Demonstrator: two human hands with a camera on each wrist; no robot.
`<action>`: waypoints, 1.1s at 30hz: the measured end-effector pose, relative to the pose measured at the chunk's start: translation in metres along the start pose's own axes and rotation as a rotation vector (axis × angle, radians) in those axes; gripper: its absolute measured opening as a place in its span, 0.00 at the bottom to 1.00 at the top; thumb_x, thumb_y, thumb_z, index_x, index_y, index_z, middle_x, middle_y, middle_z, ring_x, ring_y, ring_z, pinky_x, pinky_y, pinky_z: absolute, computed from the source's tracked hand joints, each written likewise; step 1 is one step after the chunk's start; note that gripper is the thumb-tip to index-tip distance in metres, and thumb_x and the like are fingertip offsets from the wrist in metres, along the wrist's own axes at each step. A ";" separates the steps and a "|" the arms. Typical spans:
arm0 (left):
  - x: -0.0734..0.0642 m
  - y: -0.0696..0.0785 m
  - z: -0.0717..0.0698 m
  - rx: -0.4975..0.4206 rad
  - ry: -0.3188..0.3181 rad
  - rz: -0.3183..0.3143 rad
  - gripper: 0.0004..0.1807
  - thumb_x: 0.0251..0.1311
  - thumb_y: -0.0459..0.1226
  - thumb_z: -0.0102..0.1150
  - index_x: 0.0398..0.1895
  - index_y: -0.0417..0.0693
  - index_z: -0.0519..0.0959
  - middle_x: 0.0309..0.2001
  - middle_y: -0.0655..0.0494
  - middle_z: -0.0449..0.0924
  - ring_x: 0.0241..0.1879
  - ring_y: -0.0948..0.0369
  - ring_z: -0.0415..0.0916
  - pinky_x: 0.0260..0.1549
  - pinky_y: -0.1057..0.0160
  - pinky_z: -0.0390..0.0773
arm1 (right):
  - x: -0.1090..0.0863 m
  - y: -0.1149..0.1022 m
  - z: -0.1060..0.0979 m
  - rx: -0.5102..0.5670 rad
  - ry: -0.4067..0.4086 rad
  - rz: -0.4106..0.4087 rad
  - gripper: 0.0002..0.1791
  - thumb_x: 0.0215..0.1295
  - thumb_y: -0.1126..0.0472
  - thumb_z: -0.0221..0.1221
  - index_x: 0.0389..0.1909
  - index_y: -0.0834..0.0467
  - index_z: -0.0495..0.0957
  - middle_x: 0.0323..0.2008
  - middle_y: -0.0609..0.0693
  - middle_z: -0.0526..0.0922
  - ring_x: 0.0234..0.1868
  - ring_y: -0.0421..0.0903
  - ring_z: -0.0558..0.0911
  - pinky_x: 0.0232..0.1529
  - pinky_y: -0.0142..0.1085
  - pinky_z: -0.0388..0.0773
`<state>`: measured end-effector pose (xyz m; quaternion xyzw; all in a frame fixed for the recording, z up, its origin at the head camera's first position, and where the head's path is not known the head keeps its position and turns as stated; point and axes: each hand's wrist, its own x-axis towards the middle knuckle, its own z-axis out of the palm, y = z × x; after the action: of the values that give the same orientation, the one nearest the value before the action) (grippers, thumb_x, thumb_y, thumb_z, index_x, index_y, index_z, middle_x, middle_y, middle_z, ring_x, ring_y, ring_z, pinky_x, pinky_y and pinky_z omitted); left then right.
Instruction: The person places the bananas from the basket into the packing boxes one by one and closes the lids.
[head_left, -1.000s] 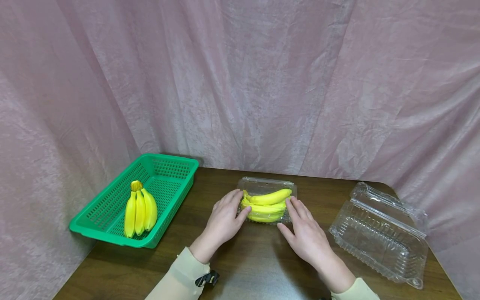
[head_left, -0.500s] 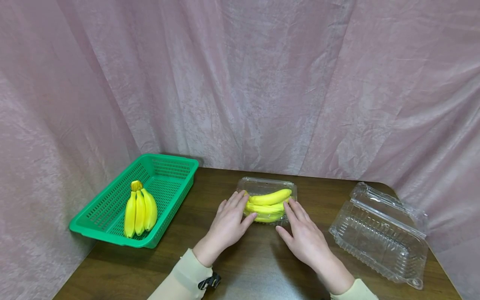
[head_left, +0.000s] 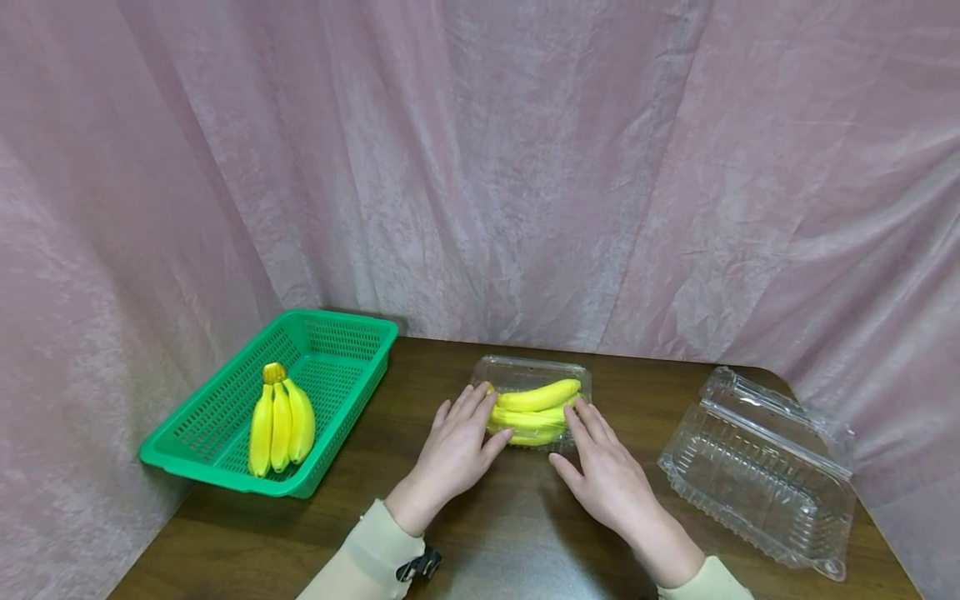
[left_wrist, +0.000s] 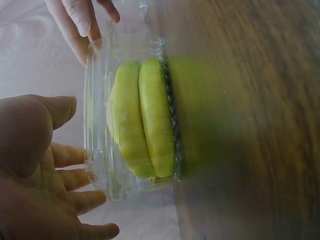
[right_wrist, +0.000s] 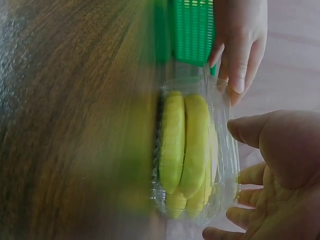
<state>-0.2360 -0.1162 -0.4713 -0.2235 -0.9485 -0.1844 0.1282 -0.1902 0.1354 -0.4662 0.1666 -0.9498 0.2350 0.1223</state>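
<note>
A bunch of bananas (head_left: 536, 408) lies inside a clear plastic clamshell box (head_left: 517, 367), whose lid lies over the fruit. My left hand (head_left: 457, 446) spreads extended fingers onto the box's left end, hiding part of that corner. My right hand (head_left: 607, 467) is at the opposite end, fingertips on the lid's right edge, thumb held apart toward the near side. From the left wrist view, my left fingers (left_wrist: 82, 200) reach along the lid while the bananas (left_wrist: 145, 120) show through the side wall. Neither hand curls around the box.
A green plastic basket (head_left: 345, 400) stands on the left with another banana bunch (head_left: 281, 425) in it. An unfolded clear clamshell box (head_left: 757, 483) lies at the right of the brown wooden table (head_left: 495, 542). Pink curtains (head_left: 525, 167) hang behind and at the sides.
My left hand has slid a little to the right over the box end. My right hand has shifted slightly left. The box, basket and second clamshell stay where they were.
</note>
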 end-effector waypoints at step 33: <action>0.000 -0.031 -0.009 0.046 -0.011 -0.094 0.39 0.81 0.55 0.62 0.82 0.38 0.70 0.84 0.39 0.63 0.84 0.38 0.57 0.75 0.26 0.60 | 0.036 -0.017 0.022 -0.008 -0.062 -0.046 0.42 0.79 0.52 0.69 0.83 0.69 0.65 0.83 0.68 0.62 0.84 0.67 0.62 0.76 0.62 0.69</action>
<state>-0.2490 -0.1453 -0.4726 -0.1765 -0.9627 -0.1670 0.1192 -0.2203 0.1016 -0.4672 0.1952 -0.9500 0.2230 0.0987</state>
